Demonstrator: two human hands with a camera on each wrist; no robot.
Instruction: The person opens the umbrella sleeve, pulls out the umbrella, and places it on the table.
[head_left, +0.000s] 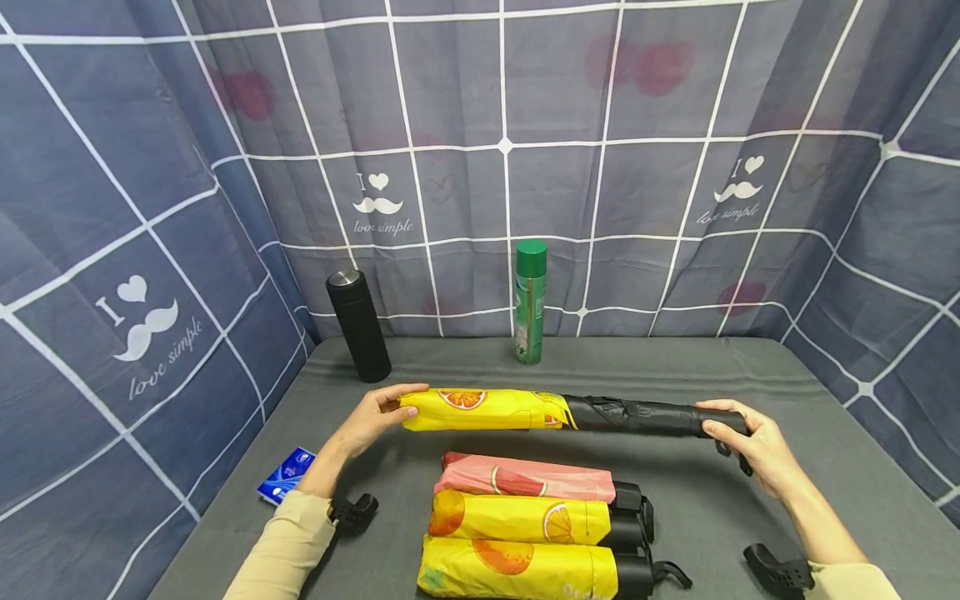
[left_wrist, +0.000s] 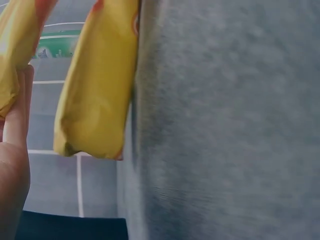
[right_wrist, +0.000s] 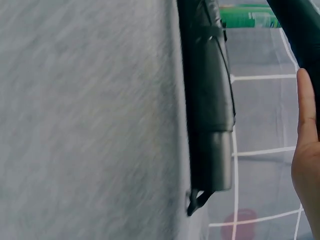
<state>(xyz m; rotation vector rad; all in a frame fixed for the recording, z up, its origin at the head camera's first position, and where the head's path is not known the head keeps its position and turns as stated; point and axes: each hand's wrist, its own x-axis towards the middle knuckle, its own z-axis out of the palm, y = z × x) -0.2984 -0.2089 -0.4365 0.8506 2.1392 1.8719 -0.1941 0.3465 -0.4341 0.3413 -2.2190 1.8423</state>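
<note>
I hold a folded umbrella level above the grey table (head_left: pixel 750 375). Its left half is inside a yellow sleeve with orange slices (head_left: pixel 480 410); its right half is bare black fabric (head_left: pixel 637 415). My left hand (head_left: pixel 375 417) grips the sleeve's closed end, and a finger (left_wrist: pixel 15 125) lies by yellow cloth (left_wrist: pixel 10 50) in the left wrist view. My right hand (head_left: pixel 750 446) grips the black handle end. Three sleeved umbrellas lie in a row in front of me: a pink watermelon one (head_left: pixel 525 479) and two yellow ones (head_left: pixel 525 521) (head_left: pixel 517 571).
A black flask (head_left: pixel 358 325) and a green spray can (head_left: pixel 530 302) stand at the table's back edge. A blue tissue pack (head_left: pixel 287 475) lies at the left edge. Grey checked cloth (head_left: pixel 502 150) hangs on all sides.
</note>
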